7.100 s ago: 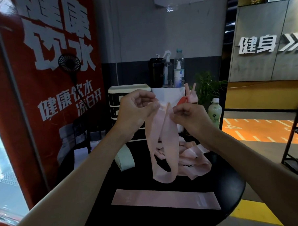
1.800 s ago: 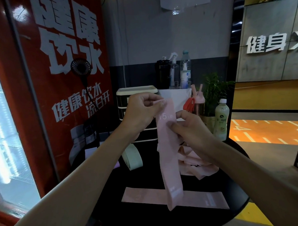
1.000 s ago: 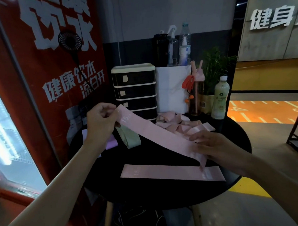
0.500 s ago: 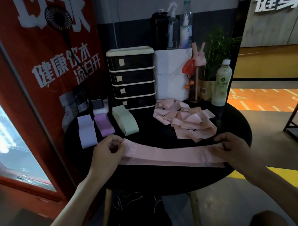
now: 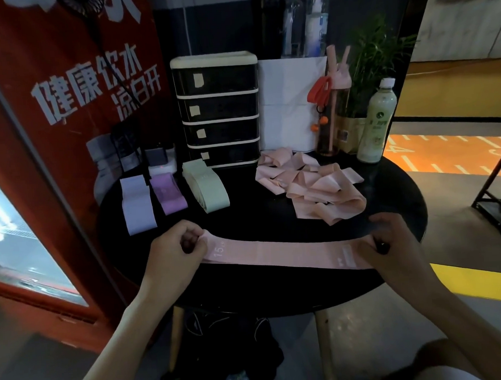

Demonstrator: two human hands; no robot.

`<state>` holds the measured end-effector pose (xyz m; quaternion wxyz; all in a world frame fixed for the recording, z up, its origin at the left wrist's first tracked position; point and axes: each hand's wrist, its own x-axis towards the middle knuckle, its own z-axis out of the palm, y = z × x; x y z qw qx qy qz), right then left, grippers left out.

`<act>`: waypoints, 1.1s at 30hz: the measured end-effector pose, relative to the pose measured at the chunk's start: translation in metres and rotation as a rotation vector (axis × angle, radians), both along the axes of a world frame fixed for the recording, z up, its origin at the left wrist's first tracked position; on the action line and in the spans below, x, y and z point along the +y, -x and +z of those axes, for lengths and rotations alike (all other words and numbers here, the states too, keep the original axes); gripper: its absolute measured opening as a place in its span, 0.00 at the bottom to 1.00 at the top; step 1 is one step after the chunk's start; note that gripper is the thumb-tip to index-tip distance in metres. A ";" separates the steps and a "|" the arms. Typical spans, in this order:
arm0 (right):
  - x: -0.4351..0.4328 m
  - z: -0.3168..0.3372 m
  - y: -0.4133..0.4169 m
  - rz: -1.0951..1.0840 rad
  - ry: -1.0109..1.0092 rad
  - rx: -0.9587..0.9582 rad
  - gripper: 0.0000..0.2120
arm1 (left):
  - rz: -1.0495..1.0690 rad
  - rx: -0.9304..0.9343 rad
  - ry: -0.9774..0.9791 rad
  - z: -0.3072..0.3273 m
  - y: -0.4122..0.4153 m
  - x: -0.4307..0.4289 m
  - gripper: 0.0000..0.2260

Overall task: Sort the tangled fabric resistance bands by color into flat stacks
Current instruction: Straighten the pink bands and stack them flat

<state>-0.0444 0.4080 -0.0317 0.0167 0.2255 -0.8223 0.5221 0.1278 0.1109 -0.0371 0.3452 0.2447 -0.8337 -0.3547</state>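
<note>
On the near edge of the round black table [image 5: 276,292], a pink band [image 5: 280,253] is held flat at both ends.

Its left end is pinched by the left hand [image 5: 174,250], its right end gripped by the right hand [image 5: 389,241]; a tangled pink pile [image 5: 309,184] lies just behind.

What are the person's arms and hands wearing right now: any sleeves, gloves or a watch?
Nothing that shows. The left hand and right hand are bare, with no gloves. The left forearm and right forearm are uncovered all the way to the frame's edge: no sleeves, watch or wristband in view.
</note>
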 end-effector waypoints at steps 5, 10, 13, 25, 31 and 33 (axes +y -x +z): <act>0.000 -0.002 0.003 -0.008 -0.058 0.024 0.20 | 0.005 -0.019 0.025 0.001 -0.001 0.002 0.08; 0.001 -0.011 0.011 -0.012 -0.155 0.086 0.19 | -0.009 -0.065 0.073 0.001 -0.001 0.003 0.08; 0.001 -0.014 0.017 -0.016 -0.216 0.155 0.15 | -0.010 -0.094 0.122 0.000 -0.001 0.003 0.08; 0.000 -0.010 0.020 0.025 -0.292 0.222 0.05 | -0.351 -0.125 0.414 0.010 0.033 0.064 0.14; -0.024 0.017 0.036 0.064 -0.332 0.354 0.06 | -0.419 -0.197 0.438 -0.006 0.051 0.074 0.09; -0.039 0.024 0.046 0.093 -0.425 0.426 0.09 | -0.420 -0.200 0.448 -0.007 0.051 0.074 0.09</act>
